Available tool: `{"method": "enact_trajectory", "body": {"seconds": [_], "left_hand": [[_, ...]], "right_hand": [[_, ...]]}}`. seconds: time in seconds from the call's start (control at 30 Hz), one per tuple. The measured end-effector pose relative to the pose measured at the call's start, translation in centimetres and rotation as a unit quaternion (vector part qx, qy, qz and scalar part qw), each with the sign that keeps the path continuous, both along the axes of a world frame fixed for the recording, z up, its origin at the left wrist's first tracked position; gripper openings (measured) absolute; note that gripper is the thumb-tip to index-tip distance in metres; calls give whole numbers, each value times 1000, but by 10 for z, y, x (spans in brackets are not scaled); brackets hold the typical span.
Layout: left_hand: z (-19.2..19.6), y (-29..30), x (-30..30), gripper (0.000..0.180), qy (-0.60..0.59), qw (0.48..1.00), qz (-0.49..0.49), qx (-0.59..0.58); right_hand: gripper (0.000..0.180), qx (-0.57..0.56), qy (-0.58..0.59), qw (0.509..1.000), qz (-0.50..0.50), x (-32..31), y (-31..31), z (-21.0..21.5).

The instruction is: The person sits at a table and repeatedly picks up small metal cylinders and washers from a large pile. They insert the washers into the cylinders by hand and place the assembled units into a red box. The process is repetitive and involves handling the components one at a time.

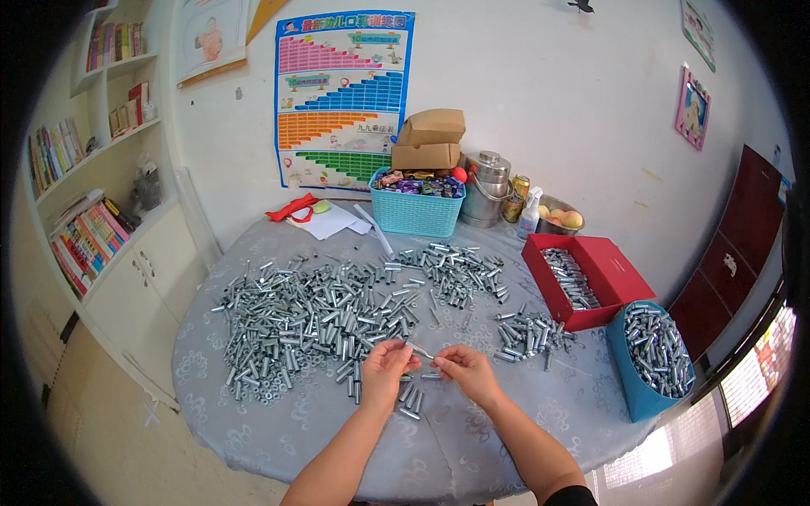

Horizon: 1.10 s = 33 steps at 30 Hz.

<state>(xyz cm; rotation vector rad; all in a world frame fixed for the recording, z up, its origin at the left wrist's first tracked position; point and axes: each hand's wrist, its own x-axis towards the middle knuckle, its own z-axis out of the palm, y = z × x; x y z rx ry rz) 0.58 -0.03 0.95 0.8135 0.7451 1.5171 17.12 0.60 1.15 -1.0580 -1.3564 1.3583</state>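
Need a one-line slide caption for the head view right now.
Left hand and right hand hold a small metal piece beside a heap of metal sleeves on a round table.

Your left hand [384, 369] and right hand [467, 371] cover most of the thin silver metal piece [421, 352] between them, so you cannot tell how your fingertips grip it. The tiny washers [253, 390] near the left edge of the round grey-clothed tabletop [337, 438] are too small to make out singly. The red cardboard box [629, 278] hides part of its sleeves. The tabletop's near edge runs behind your forearms.
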Motion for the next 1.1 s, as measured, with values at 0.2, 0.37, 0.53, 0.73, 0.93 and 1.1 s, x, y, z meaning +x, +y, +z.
{"method": "enact_trajectory", "body": {"seconds": [0.2,0.37,0.53,0.73,0.93,1.1], "left_hand": [[-16,-2,8,15,204,974,54,88],[3,-14,14,23,434,861,127,232],[6,-15,18,22,446,845,99,279],[-1,-13,14,19,236,966,50,90],[-2,-5,7,21,165,985,50,16],[-4,-5,6,20,161,986,39,1]], "right_hand": [[38,-21,153,987,35,-14,-10,6],[37,-39,120,991,44,-19,-18,14],[36,-87,129,988,4,-16,-17,12],[46,-3,69,998,9,-1,-9,33],[26,97,-363,915,-146,51,8,17],[22,68,-478,873,-65,50,-1,26]]}}
